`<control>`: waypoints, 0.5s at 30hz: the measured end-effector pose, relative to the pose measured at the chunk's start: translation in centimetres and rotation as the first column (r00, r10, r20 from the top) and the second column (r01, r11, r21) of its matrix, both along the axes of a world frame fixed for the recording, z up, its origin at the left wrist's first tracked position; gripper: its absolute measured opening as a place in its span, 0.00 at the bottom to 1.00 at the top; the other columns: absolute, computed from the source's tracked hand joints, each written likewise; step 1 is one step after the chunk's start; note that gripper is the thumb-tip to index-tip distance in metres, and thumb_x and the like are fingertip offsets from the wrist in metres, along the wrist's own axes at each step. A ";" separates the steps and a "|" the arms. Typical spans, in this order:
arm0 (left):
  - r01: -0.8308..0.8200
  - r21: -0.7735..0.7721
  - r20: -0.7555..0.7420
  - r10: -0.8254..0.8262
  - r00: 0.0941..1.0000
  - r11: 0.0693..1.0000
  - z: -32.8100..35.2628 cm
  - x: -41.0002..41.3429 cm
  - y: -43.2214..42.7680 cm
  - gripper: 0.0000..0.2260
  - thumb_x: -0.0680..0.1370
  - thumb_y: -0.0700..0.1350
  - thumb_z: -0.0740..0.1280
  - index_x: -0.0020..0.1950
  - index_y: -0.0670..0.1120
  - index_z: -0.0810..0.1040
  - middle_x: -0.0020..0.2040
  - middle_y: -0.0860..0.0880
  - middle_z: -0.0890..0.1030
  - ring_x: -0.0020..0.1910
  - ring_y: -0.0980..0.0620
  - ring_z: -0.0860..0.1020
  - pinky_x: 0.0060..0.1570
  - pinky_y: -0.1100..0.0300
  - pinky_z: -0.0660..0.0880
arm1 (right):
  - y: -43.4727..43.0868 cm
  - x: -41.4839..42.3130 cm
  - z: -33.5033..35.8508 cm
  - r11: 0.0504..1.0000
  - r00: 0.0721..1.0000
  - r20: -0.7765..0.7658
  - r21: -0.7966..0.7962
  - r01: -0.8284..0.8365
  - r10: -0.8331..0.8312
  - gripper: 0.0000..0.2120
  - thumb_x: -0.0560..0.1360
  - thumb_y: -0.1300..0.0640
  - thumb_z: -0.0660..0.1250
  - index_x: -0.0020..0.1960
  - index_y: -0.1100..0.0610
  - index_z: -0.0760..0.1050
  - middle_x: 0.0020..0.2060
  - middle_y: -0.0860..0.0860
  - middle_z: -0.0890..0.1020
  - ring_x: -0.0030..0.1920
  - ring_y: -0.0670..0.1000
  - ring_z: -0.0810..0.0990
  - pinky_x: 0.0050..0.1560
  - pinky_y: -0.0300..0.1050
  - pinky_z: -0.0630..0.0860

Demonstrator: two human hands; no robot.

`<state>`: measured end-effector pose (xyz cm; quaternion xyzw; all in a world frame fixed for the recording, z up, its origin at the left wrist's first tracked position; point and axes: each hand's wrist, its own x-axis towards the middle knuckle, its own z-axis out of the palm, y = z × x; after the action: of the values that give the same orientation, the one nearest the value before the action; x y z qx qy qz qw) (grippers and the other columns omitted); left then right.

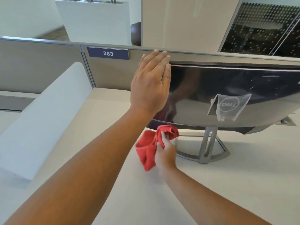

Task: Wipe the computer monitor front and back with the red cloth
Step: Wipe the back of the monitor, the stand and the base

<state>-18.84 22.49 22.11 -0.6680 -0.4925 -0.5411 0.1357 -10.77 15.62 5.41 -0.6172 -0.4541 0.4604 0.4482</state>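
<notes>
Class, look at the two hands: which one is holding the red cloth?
The right hand, the lower one, grips the red cloth. The left hand holds nothing: it lies flat, fingers straight, against the monitor.

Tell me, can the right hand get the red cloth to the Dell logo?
Probably yes: the right hand holds the red cloth at the corner of the monitor; nothing blocks the Dell logo.

You face a pale worktop [113, 184] backed by a grey partition [40, 67], which carries a blue sign [108, 53] reading 383. At your left a white divider [48, 114] slants across the worktop. Beyond the partition you see a white planter [95, 21], a dark seat [136, 34] beside it, and dotted glass [263, 30] at far right.
</notes>
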 end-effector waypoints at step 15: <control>-0.015 0.024 0.008 0.015 1.000 1.000 -0.1 0.0 0.0 0.16 0.84 0.45 0.57 0.63 0.41 0.81 0.64 0.46 0.81 0.69 0.47 0.73 0.74 0.53 0.63 | 4.9 1.4 1.5 0.889 0.751 -0.478 -0.195 0.414 -0.455 0.26 0.83 0.65 0.58 0.76 0.43 0.63 0.67 0.46 0.75 0.60 0.49 0.76 0.67 0.45 0.69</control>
<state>-18.80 22.48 22.05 -0.6605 -0.4914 -0.5486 0.1461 -9.33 20.56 6.90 -0.5778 -0.1445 0.5074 0.6227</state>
